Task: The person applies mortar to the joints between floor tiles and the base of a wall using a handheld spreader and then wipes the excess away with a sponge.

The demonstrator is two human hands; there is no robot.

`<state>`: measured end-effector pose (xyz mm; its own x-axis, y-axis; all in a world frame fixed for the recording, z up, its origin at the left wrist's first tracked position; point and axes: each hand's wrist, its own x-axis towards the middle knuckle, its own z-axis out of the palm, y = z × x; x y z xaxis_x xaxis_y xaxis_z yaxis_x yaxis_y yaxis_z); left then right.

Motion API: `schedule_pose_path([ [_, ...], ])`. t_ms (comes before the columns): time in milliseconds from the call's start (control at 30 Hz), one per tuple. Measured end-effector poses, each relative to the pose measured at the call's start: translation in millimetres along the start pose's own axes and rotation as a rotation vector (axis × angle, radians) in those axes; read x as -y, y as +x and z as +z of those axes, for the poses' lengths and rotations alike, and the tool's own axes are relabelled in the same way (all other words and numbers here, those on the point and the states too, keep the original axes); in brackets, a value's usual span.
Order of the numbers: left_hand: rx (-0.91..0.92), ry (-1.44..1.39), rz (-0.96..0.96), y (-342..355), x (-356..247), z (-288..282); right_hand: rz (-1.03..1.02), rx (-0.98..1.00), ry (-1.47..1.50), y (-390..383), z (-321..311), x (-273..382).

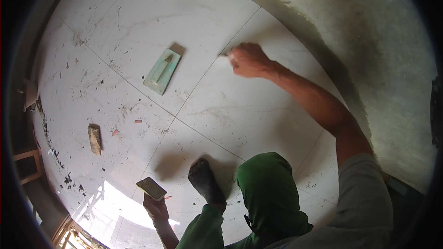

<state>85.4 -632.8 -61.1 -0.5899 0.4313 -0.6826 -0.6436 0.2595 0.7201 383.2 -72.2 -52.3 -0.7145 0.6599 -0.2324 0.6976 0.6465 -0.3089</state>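
My right hand (249,61) is closed, its fingertips low over the thin joint line between two white floor tiles (244,97). A small pale tip pokes out from the fingers at the joint; motion blur hides what it belongs to. My left hand (156,210), low in the view, grips a flat rectangular slab (151,188) with a dark olive face and a paler edge. I cannot tell what the slab is. A pale green plastering float (161,72), handle upward, lies on the tiles left of my right hand.
A brown rough-edged block (94,139) lies at the left. Dark crumbs and reddish scraps (115,133) are scattered on the tiles. A grey plastered wall (383,50) rises along the right. My dark-socked foot (203,179) and green-clad knee (270,186) are near.
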Motion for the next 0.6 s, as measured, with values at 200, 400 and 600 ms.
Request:
schedule_pose_path([
  [200, -0.035, 0.069, -0.052, 3.2, 16.1, 19.5, 0.495, -0.249, -0.139, -36.8, -2.7, -83.1],
  [400, -0.02, 0.065, 0.002, -7.1, 14.1, 6.7, 0.06, -0.274, -0.023, -104.8, 51.4, -23.0],
  [600, 0.259, 0.211, 0.054, 3.9, 13.7, 62.9, 0.252, -0.252, -0.2, -174.1, 70.7, -40.5],
])
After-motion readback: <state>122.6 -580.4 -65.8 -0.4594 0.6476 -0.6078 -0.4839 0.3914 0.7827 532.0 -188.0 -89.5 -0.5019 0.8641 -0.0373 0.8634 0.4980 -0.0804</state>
